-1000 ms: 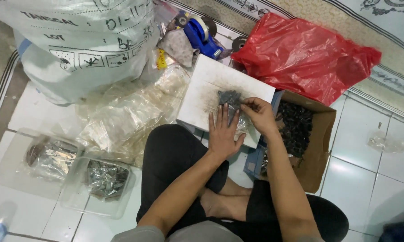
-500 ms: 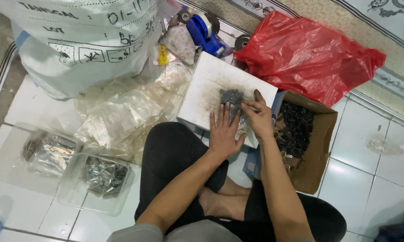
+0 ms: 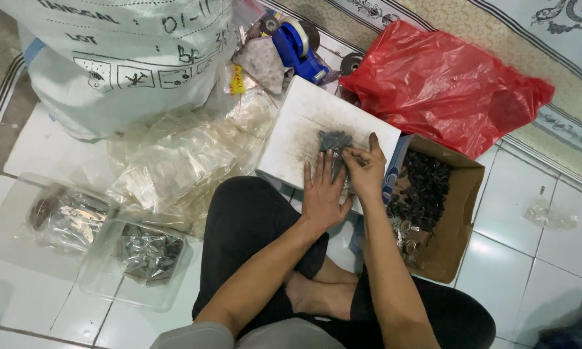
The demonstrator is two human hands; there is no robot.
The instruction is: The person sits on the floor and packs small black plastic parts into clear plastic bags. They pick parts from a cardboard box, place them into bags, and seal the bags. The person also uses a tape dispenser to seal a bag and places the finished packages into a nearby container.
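While I sit cross-legged on the tiled floor (image 3: 536, 258), my left hand (image 3: 323, 194) lies flat on the white board (image 3: 304, 126), its fingers (image 3: 320, 169) straight, slightly spread and pointing at the small grey pile (image 3: 333, 141), the tips just short of it. My right hand (image 3: 366, 171) rests beside it, thumb and forefinger pressed together at the pile's lower edge; whether they pinch a piece I cannot tell. The pile sits near the board's middle, just beyond both hands.

To my right the open cardboard box (image 3: 462, 220) holds a heap of small dark parts (image 3: 426, 187), with a few shiny ones at its near end. A bulging red bag (image 3: 446, 87) lies behind it. To my left, two clear tubs (image 3: 97, 278) each hold packets of metallic pieces, beside a heap of empty clear bags (image 3: 181, 155) and a big white sack (image 3: 123, 58).

Since half a second ago, my hands and the pile sit much as they did.
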